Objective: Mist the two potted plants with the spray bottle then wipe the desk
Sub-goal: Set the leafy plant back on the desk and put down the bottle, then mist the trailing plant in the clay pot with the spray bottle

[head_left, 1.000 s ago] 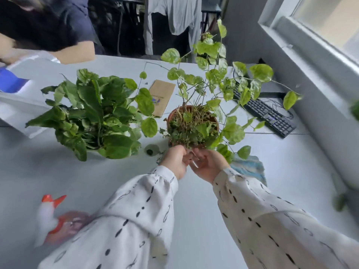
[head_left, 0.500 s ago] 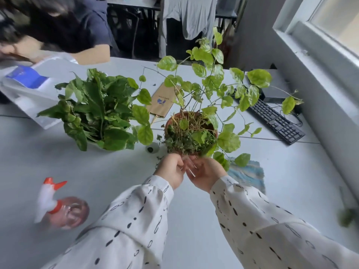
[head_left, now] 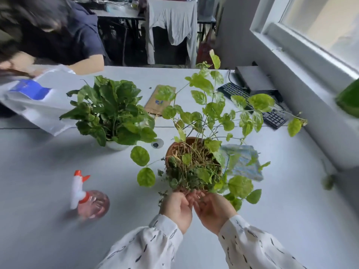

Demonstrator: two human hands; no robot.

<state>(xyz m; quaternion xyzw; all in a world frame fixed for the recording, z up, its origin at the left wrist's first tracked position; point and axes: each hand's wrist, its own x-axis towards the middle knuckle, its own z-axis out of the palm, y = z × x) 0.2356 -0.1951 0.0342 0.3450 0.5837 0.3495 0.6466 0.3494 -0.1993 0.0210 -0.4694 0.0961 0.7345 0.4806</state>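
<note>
A trailing plant in a terracotta pot [head_left: 175, 150] stands mid-desk, close in front of me. My left hand [head_left: 177, 207] and my right hand [head_left: 212, 209] both grip the pot's near side, fingers curled up into the foliage. A bushy dark-green plant in a white pot [head_left: 116, 146] stands to its left. The pink spray bottle [head_left: 91, 202] with a white and orange head stands alone at the near left. A blue-green cloth [head_left: 243, 162] lies behind the terracotta pot, partly hidden by leaves.
A black keyboard [head_left: 252, 102] and a dark box [head_left: 254, 80] lie at the right by the window sill. A brown envelope [head_left: 157, 100] lies at the back. Another person leans over a white bag [head_left: 38, 105] at the far left.
The terracotta pot has come nearer to me and rightward, now covering part of the cloth, with both hands still on it. The view has tilted up.
</note>
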